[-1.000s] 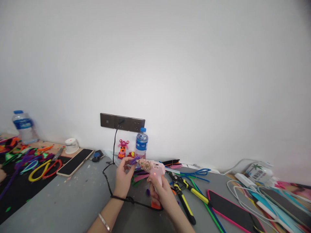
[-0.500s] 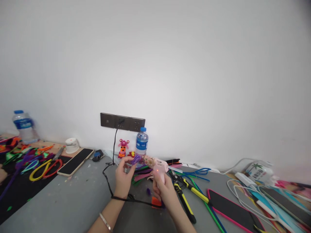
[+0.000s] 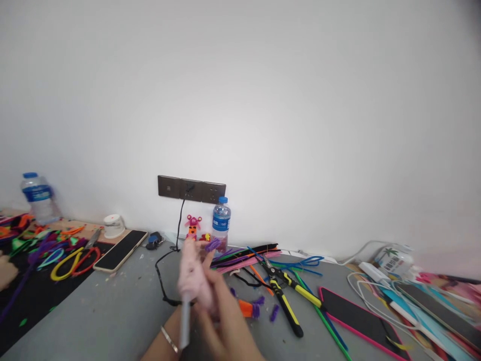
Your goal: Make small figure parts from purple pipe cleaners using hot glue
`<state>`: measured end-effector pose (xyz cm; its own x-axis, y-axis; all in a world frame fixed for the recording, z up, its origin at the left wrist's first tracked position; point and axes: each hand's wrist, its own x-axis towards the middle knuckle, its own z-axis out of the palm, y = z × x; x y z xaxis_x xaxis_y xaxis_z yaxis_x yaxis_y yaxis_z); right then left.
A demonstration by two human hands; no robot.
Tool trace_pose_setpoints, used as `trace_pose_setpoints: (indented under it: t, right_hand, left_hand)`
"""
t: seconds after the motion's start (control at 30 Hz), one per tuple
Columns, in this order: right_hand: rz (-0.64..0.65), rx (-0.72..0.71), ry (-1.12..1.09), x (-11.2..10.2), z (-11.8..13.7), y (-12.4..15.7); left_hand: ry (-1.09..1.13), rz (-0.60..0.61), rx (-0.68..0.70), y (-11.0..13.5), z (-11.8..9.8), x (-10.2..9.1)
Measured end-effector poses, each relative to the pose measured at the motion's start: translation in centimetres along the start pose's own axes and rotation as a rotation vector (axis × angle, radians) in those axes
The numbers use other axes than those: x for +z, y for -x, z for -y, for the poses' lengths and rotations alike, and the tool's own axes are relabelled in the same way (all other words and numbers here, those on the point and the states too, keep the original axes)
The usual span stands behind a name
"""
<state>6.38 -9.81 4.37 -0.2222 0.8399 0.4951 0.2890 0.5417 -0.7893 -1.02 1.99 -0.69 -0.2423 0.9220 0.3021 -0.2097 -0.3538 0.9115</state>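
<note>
1. Right hand (image 3: 227, 313): raised from the lower edge, fingers curled closed around the grip of the glue gun (image 3: 192, 278).
2. Glue gun: held over the bench (image 3: 124, 311) in front of the left hand, rear end toward the camera; one glue stick (image 3: 185, 321) projects from the rear and slants downward.
3. Left hand (image 3: 209, 259): behind the glue gun, thumb and fingers bent nearly together, pinching a purple piece (image 3: 213, 244) at the tips. The purple piece sits clear of the bench, just in front of the nearer bottle. One bracelet (image 3: 170, 339) circles the left wrist.
4. Count, bench items: two bottles (image 3: 221, 223); three phones (image 3: 121, 250); one pair of pliers (image 3: 285, 293), jaws parted; one white tub (image 3: 113, 226); one upright figure (image 3: 193, 228) with round ears.
5. Count, wall: one socket strip (image 3: 191, 189) of three panels, with one plug inserted; its black cord (image 3: 161, 281) drops to the bench.
6. Visibility: the glue gun is motion-blurred and its nozzle cannot be made out. It covers most of the left palm. The forearms are cut off below. Another person's hand (image 3: 6, 272) is cropped at the left edge; its grasp cannot be told.
</note>
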Motion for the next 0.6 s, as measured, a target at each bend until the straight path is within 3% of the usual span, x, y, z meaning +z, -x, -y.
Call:
trace_pose_setpoints:
  t: [0.2,0.37,0.5,0.6]
  right_hand:
    - [0.366,-0.076,0.356,8.9,1.8,-1.6]
    - [0.428,0.12,0.668,14.4,1.4,-5.2]
    - [0.469,0.307,0.67,15.9,0.8,-6.7]
    - [0.514,0.224,0.614,14.6,1.5,-5.8]
  left_hand:
    - [-0.001,0.112,-0.047,1.4,-0.8,0.5]
    - [-0.003,0.151,-0.055,1.8,-0.6,0.8]
    - [0.007,0.142,-0.057,1.1,-0.4,0.4]
    - [0.039,0.112,-0.077,0.6,-0.5,0.0]
